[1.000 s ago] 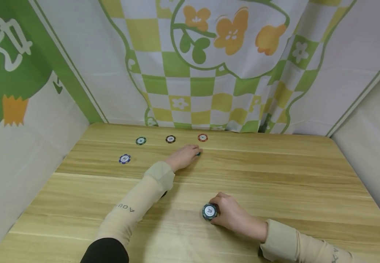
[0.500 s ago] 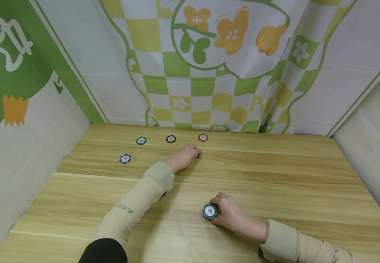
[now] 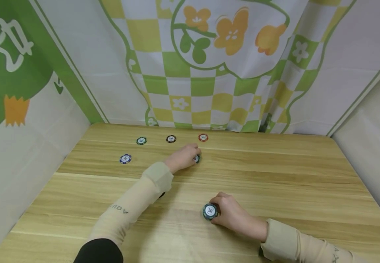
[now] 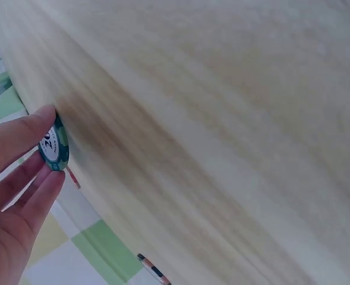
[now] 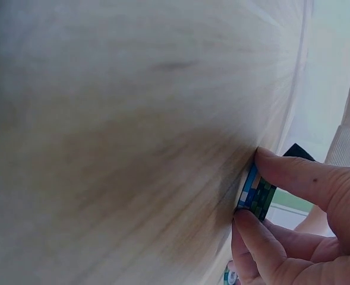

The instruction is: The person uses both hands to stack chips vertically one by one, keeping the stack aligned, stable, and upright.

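Note:
Between thumb and fingers, my left hand (image 3: 184, 157) pinches a green poker chip (image 3: 196, 159) just below the red chip (image 3: 203, 137). In the left wrist view this green chip (image 4: 54, 148) shows a white centre with a partly hidden number. Nearer the front, my right hand (image 3: 232, 217) grips the side of a small stack of poker chips (image 3: 209, 211) whose green top chip reads 20. Seen from the right wrist, thumb and fingertips clasp the stack (image 5: 257, 193) by its edges, with blue, tan and green layers visible.
A green chip (image 3: 141, 140) and a black chip (image 3: 171, 138) lie flat along the back of the wooden table (image 3: 275, 175), left of the red one. A blue chip (image 3: 125, 159) sits closer on the left. Patterned curtains (image 3: 190, 87) enclose the table's back and sides.
The green chip at my left hand has shifted slightly toward the front and shows more of its face. My right hand and the stack have stayed put.

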A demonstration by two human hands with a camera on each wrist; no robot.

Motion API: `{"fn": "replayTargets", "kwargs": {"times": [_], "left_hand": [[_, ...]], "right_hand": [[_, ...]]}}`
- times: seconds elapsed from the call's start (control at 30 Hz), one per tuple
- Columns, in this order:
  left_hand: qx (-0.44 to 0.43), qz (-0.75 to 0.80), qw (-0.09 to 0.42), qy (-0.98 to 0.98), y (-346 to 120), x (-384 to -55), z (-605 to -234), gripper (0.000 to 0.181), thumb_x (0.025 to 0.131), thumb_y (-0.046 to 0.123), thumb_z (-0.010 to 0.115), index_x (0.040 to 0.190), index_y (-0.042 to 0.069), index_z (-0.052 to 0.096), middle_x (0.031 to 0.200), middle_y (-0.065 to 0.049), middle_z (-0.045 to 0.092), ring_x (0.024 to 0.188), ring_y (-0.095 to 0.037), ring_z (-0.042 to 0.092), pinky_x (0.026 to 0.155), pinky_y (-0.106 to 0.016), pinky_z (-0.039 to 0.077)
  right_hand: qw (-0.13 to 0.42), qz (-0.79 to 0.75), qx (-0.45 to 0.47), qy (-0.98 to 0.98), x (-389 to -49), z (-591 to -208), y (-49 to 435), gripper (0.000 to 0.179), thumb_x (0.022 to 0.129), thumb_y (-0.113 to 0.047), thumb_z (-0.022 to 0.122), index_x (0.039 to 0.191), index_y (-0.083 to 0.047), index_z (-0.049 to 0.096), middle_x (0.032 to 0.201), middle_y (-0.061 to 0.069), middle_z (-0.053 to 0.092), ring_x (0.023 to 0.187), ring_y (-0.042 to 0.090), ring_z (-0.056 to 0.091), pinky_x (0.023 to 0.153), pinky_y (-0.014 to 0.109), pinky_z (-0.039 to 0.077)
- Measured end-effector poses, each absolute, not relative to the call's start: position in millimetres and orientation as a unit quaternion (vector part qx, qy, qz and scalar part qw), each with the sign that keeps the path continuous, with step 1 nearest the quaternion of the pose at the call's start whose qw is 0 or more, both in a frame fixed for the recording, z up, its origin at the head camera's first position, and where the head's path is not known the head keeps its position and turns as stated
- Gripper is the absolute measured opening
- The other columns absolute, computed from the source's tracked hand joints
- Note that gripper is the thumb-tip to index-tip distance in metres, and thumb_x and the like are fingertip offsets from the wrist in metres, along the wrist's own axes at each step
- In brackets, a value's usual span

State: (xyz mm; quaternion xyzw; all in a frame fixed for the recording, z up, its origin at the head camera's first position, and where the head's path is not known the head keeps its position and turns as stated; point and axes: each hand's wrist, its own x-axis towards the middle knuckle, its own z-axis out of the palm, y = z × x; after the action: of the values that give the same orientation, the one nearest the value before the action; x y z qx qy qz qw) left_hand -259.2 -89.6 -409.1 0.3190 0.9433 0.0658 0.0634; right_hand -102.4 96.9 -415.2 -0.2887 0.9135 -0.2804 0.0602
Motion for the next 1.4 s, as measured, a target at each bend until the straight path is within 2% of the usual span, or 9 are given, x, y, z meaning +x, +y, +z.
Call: {"fn": "replayTargets", "kwargs": {"times": [0.17, 0.57, 1.03, 1.4], "left_hand": [[0.321, 0.071, 0.062, 0.942, -90, -255, -404, 0.031, 0.077, 0.009, 0.072, 0.107, 0.005, 0.062, 0.100, -0.006, 0.054, 0.091, -0.018, 0.054, 0.080, -0.027, 0.046], [0.330, 0.061, 0.050, 0.941, -93, -247, -394, 0.008, 0.084, 0.009, 0.065, 0.091, 0.009, 0.061, 0.089, -0.001, 0.053, 0.078, -0.013, 0.051, 0.067, -0.023, 0.044], [0.377, 0.075, 0.052, 0.922, -99, -237, -387, 0.009, 0.081, 0.009, 0.067, 0.080, 0.010, 0.059, 0.080, 0.001, 0.056, 0.074, -0.013, 0.053, 0.066, -0.026, 0.045], [0.437, 0.071, 0.020, 0.896, -103, -219, -385, 0.010, 0.078, 0.004, 0.067, 0.077, 0.011, 0.061, 0.076, 0.003, 0.055, 0.070, -0.010, 0.053, 0.063, -0.023, 0.046]], "right_hand": [[0.057, -0.279, -0.290, 0.914, -102, -415, 97, 0.040, 0.056, -0.004, 0.083, 0.090, 0.005, 0.064, 0.082, 0.005, 0.056, 0.071, 0.011, 0.050, 0.062, 0.023, 0.045], [0.063, -0.277, -0.290, 0.914, -103, -414, 97, 0.041, 0.057, -0.004, 0.083, 0.092, 0.006, 0.064, 0.083, 0.006, 0.056, 0.072, 0.012, 0.051, 0.063, 0.024, 0.046], [0.083, -0.279, -0.278, 0.915, -103, -414, 97, 0.041, 0.059, -0.005, 0.082, 0.094, 0.005, 0.064, 0.084, 0.006, 0.057, 0.074, 0.012, 0.052, 0.064, 0.024, 0.047], [0.071, -0.276, -0.287, 0.915, -104, -417, 97, 0.040, 0.058, -0.005, 0.083, 0.092, 0.004, 0.064, 0.083, 0.004, 0.056, 0.073, 0.012, 0.052, 0.064, 0.024, 0.046]]}}
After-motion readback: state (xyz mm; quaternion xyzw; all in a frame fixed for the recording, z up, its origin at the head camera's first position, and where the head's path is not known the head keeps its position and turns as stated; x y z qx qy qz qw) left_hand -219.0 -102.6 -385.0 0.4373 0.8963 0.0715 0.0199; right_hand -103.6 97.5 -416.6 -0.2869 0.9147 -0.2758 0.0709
